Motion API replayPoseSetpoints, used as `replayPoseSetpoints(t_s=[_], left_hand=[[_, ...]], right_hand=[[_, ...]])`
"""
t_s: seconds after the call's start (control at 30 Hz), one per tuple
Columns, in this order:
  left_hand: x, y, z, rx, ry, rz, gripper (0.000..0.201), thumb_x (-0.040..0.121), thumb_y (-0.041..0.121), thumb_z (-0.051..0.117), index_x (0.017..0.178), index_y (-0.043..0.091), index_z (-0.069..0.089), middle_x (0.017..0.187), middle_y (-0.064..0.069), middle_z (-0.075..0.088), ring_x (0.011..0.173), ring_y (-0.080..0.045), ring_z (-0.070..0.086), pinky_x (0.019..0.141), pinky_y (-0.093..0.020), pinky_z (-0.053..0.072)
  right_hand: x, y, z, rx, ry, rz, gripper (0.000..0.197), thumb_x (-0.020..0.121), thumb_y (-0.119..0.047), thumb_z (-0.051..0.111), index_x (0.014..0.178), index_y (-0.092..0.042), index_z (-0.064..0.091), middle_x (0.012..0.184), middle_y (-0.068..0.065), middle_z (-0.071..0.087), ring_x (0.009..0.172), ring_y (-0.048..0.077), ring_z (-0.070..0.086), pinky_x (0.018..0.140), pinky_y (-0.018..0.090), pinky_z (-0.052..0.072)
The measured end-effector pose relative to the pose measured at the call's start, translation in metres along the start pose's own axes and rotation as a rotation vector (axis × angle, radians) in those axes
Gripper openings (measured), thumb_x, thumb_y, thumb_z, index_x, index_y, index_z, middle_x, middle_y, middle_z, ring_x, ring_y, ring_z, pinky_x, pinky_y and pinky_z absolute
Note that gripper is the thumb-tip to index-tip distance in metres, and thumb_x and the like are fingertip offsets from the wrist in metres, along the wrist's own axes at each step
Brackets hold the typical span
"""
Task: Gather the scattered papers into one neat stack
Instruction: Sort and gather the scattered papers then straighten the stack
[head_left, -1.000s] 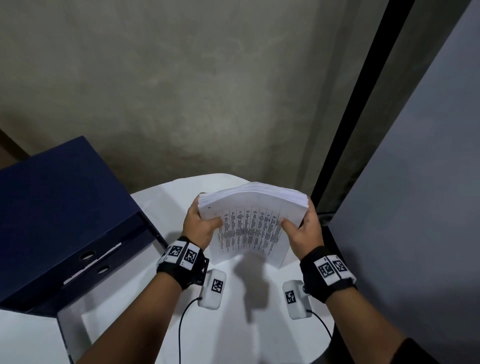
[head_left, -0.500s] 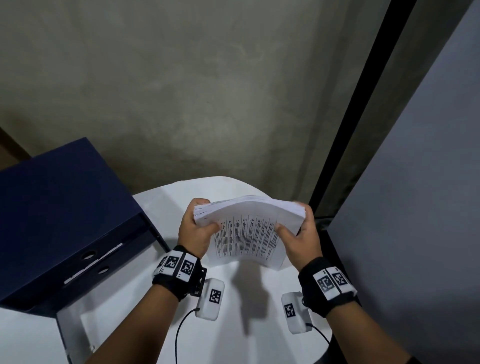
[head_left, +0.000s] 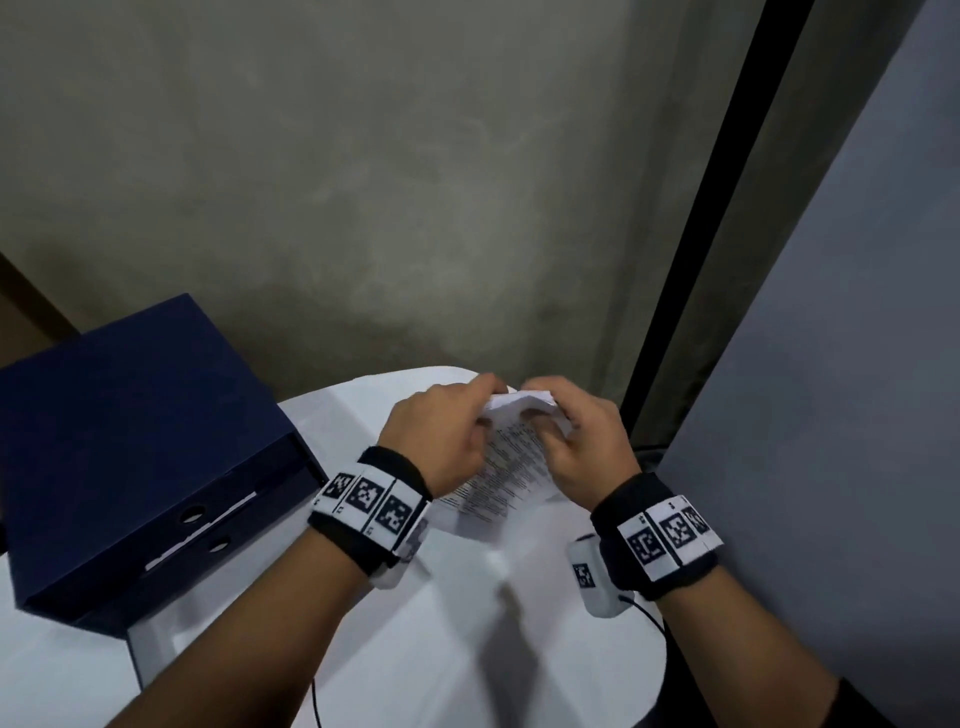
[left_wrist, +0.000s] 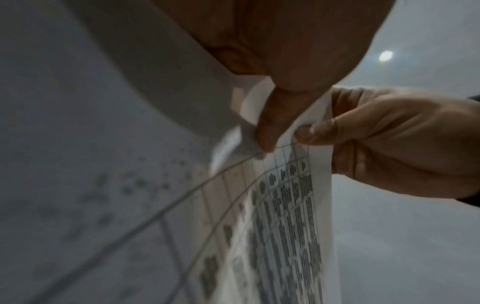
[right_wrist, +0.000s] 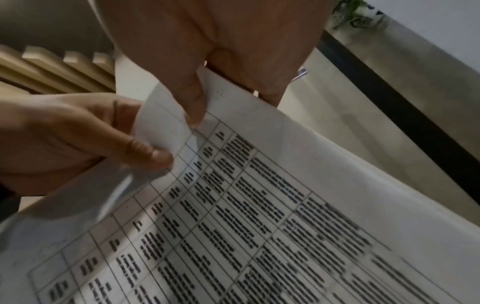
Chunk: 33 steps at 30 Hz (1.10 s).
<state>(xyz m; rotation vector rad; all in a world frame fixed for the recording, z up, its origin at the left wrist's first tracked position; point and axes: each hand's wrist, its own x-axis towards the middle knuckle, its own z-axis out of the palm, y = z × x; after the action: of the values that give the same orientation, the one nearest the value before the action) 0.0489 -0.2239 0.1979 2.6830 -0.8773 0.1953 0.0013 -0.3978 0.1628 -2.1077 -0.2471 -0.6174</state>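
A stack of white papers (head_left: 511, 467) printed with tables stands tilted over the round white table (head_left: 467, 649). My left hand (head_left: 480, 410) and right hand (head_left: 540, 413) sit close together at its top edge and both pinch it, which bends the edge. In the left wrist view my left thumb (left_wrist: 267, 123) presses the papers (left_wrist: 293, 216) with the right hand (left_wrist: 389, 144) beside it. In the right wrist view my right thumb (right_wrist: 193, 100) lies on the top sheet (right_wrist: 259, 205) next to the left hand (right_wrist: 70, 139). I cannot tell whether the lower edge touches the table.
A dark blue box (head_left: 130, 441) with a white label strip stands on the table's left side. A grey panel (head_left: 831, 364) and a black post (head_left: 691, 260) rise close on the right. Concrete floor lies beyond the table's far edge.
Both hands have slid from the stack's left and right sides to its top edge and now nearly meet. The stack has dropped lower and tipped away from me.
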Motion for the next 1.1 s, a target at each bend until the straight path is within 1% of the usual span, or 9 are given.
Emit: replayPoseSetpoints(t_s=[0.13, 0.3, 0.43, 0.5, 0.6, 0.73, 0.83, 0.93, 1.1], left_hand=[[-0.003, -0.015, 0.007, -0.259, 0.102, -0.086, 0.032, 0.078, 0.013, 0.062, 0.104, 0.031, 0.063, 0.086, -0.001, 0.074, 0.084, -0.032, 0.066, 0.069, -0.036, 0.053], [-0.019, -0.054, 0.015, -0.887, 0.164, -0.36, 0.037, 0.068, 0.008, 0.073, 0.092, 0.036, 0.073, 0.086, 0.009, 0.075, 0.086, -0.018, 0.068, 0.086, -0.04, 0.053], [-0.031, -0.07, 0.032, -1.112, 0.171, -0.528, 0.033, 0.07, 0.004, 0.076, 0.092, 0.03, 0.074, 0.095, -0.001, 0.077, 0.095, -0.028, 0.071, 0.095, -0.053, 0.051], [-0.034, -0.071, 0.042, -1.173, 0.176, -0.551, 0.034, 0.078, -0.006, 0.071, 0.098, 0.022, 0.071, 0.099, -0.004, 0.077, 0.098, -0.029, 0.07, 0.096, -0.051, 0.051], [-0.036, -0.072, 0.059, -1.224, 0.18, -0.533, 0.034, 0.079, 0.003, 0.069, 0.108, 0.02, 0.066, 0.109, -0.01, 0.074, 0.105, -0.033, 0.068, 0.095, -0.053, 0.05], [-0.046, -0.069, 0.092, -1.194, 0.239, -0.691, 0.027, 0.085, 0.0, 0.067, 0.107, 0.016, 0.063, 0.105, -0.008, 0.071, 0.102, -0.031, 0.066, 0.093, -0.045, 0.051], [-0.057, -0.061, 0.114, -1.09, 0.201, -0.784, 0.028, 0.08, -0.007, 0.066, 0.094, 0.017, 0.061, 0.093, -0.007, 0.066, 0.088, -0.027, 0.06, 0.075, -0.034, 0.052], [-0.063, -0.059, 0.136, -1.008, 0.094, -0.729, 0.021, 0.081, -0.007, 0.062, 0.087, 0.012, 0.057, 0.083, -0.006, 0.06, 0.078, -0.023, 0.052, 0.063, -0.026, 0.044], [-0.064, -0.062, 0.145, -0.916, 0.064, -0.748, 0.006, 0.086, 0.006, 0.061, 0.088, 0.011, 0.058, 0.079, -0.005, 0.062, 0.073, -0.023, 0.051, 0.063, -0.029, 0.038]], right_hand=[[-0.011, 0.025, -0.006, -0.162, -0.003, 0.019, 0.043, 0.084, -0.023, 0.071, 0.125, -0.023, 0.06, 0.126, -0.008, 0.062, 0.117, 0.011, 0.056, 0.102, 0.035, 0.046], [-0.049, 0.084, -0.038, -0.184, 0.218, 0.53, 0.088, 0.069, -0.053, 0.078, 0.143, -0.035, 0.034, 0.154, -0.004, 0.029, 0.141, 0.018, 0.03, 0.116, 0.045, 0.03], [-0.058, 0.099, -0.052, 0.457, 0.23, 0.755, 0.106, 0.059, -0.037, 0.091, 0.146, -0.027, 0.031, 0.145, 0.002, 0.048, 0.127, 0.02, 0.053, 0.108, 0.044, 0.04], [-0.06, 0.104, -0.055, 0.735, 0.129, 0.815, 0.098, 0.052, -0.039, 0.093, 0.135, -0.01, 0.051, 0.129, 0.014, 0.064, 0.117, 0.032, 0.062, 0.107, 0.056, 0.041], [-0.064, 0.102, -0.052, 0.742, 0.145, 0.813, 0.087, 0.044, -0.044, 0.093, 0.117, -0.006, 0.066, 0.118, 0.017, 0.07, 0.11, 0.038, 0.066, 0.1, 0.057, 0.046], [-0.073, 0.092, -0.036, 0.586, 0.245, 0.744, 0.021, 0.077, -0.02, 0.079, 0.096, -0.017, 0.071, 0.1, 0.008, 0.076, 0.096, 0.021, 0.072, 0.089, 0.041, 0.055], [-0.098, 0.097, -0.023, 0.418, 0.233, 0.751, 0.031, 0.085, 0.003, 0.067, 0.093, -0.026, 0.065, 0.092, -0.004, 0.07, 0.083, 0.004, 0.069, 0.072, 0.017, 0.053], [-0.119, 0.11, -0.017, 0.332, 0.171, 0.801, 0.027, 0.084, -0.001, 0.069, 0.098, -0.024, 0.066, 0.096, 0.0, 0.07, 0.095, 0.023, 0.066, 0.075, 0.026, 0.05], [-0.122, 0.12, -0.022, 0.31, 0.232, 0.88, 0.018, 0.085, -0.013, 0.072, 0.096, -0.026, 0.07, 0.098, -0.002, 0.075, 0.098, 0.022, 0.069, 0.091, 0.043, 0.054]])
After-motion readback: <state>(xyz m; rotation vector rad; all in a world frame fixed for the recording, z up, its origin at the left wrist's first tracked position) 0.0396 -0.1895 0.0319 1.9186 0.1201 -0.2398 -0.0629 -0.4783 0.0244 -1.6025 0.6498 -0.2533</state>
